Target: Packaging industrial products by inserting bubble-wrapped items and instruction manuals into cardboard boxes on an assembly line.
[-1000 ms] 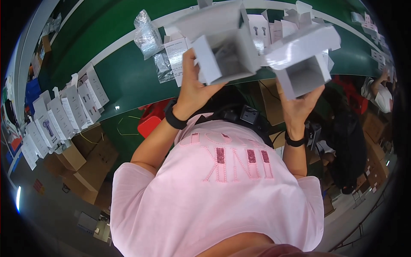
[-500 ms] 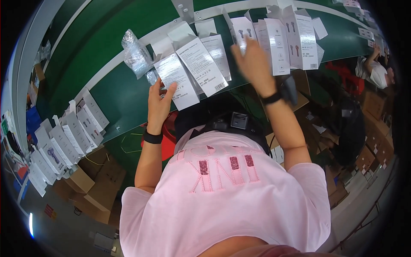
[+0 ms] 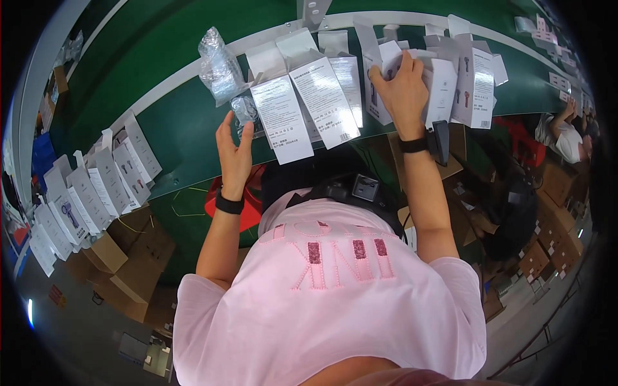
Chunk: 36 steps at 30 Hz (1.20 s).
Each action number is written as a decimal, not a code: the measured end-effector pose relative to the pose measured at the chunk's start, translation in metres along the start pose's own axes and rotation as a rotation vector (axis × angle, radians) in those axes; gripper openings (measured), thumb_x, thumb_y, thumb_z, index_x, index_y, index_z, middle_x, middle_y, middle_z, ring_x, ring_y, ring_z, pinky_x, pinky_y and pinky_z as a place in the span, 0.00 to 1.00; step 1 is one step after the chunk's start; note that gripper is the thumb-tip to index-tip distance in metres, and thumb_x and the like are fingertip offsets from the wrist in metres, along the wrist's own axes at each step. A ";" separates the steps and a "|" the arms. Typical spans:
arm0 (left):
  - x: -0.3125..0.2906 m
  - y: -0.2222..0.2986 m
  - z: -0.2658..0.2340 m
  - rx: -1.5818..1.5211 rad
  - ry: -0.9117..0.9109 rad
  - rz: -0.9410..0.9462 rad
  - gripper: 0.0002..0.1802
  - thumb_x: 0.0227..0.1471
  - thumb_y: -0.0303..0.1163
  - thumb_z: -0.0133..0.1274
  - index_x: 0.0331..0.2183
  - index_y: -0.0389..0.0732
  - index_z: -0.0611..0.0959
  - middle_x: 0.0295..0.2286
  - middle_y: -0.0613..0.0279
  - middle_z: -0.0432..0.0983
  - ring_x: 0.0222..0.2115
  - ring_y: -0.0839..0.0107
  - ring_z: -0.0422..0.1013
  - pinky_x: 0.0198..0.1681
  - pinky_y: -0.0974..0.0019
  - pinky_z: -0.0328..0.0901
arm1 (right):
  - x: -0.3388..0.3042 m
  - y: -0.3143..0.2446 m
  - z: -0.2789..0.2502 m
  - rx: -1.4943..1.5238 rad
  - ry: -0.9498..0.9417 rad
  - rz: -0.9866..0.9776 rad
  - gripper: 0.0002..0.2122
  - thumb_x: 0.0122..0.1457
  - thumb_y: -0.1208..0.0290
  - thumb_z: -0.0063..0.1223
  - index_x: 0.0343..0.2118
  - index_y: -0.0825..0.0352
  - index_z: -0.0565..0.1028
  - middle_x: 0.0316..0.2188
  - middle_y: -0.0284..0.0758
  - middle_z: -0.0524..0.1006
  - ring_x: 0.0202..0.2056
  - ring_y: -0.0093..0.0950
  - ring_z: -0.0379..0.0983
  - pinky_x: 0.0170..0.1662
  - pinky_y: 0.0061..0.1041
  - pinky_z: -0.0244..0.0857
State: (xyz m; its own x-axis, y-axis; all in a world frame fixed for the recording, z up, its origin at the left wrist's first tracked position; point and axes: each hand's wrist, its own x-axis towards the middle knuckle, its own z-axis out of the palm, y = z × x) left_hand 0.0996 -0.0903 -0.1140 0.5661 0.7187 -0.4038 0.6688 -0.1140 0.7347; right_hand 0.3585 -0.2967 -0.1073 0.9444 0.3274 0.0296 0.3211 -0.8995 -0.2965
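Note:
My left hand (image 3: 235, 154) is raised at the table's near edge with thumb and fingers apart. Just beyond its fingertips lies a small item in clear plastic wrap (image 3: 244, 108); whether they touch is hard to tell. To its right, white printed boxes (image 3: 283, 119) lean with their top flaps up. My right hand (image 3: 402, 96) reaches into the right-hand row of boxes. Its thumb and fingers are bent around the upper part of a white box (image 3: 390, 56) with a picture on its side. The hand hides much of that box. Another white box (image 3: 441, 90) stands right beside the hand.
A larger bubble-wrapped bundle (image 3: 220, 67) lies at the back of the green table (image 3: 187, 157). Several open white boxes (image 3: 96, 186) stand in a row at far left. Brown cartons (image 3: 125, 270) sit below on the left. A metal post (image 3: 313, 11) rises at the back edge.
My right hand has come down onto a box in the right-hand row, its fingers bending around it. My left hand has drawn off the leaning box's left edge. The view has shifted a little.

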 end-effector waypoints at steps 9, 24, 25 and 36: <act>-0.012 0.044 0.003 -0.114 0.185 0.262 0.39 0.55 0.41 0.54 0.59 0.31 0.57 0.57 0.44 0.56 0.59 0.56 0.54 0.62 0.58 0.46 | -0.041 -0.018 -0.062 0.515 -0.009 0.044 0.37 0.40 0.65 0.72 0.53 0.70 0.62 0.37 0.39 0.72 0.37 0.28 0.71 0.39 0.23 0.67; -0.046 0.127 0.040 -0.466 -0.336 0.330 0.32 0.43 0.38 0.63 0.48 0.34 0.73 0.41 0.57 0.74 0.43 0.68 0.71 0.49 0.59 0.64 | -0.067 0.012 -0.128 0.313 0.130 -0.218 0.39 0.47 0.51 0.64 0.55 0.74 0.64 0.46 0.50 0.70 0.43 0.41 0.68 0.45 0.35 0.64; -0.038 0.125 0.028 -0.551 -0.372 0.215 0.32 0.44 0.38 0.62 0.49 0.33 0.72 0.41 0.56 0.74 0.42 0.69 0.71 0.48 0.62 0.64 | -0.066 0.036 -0.117 0.092 0.043 -0.149 0.36 0.48 0.54 0.63 0.56 0.73 0.64 0.47 0.51 0.69 0.43 0.43 0.68 0.45 0.37 0.64; -0.013 0.079 0.022 0.022 -0.054 0.106 0.29 0.57 0.41 0.51 0.57 0.38 0.69 0.48 0.53 0.63 0.43 0.66 0.63 0.50 0.66 0.59 | -0.092 0.069 -0.064 0.134 -0.036 0.069 0.41 0.45 0.65 0.64 0.61 0.71 0.55 0.50 0.53 0.64 0.51 0.51 0.60 0.53 0.44 0.57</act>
State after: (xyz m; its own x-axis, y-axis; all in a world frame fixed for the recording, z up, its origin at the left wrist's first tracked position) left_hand 0.1559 -0.1240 -0.0625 0.6587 0.6641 -0.3536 0.6139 -0.2027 0.7629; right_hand 0.2986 -0.4074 -0.0694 0.9600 0.2784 -0.0283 0.2411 -0.8742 -0.4215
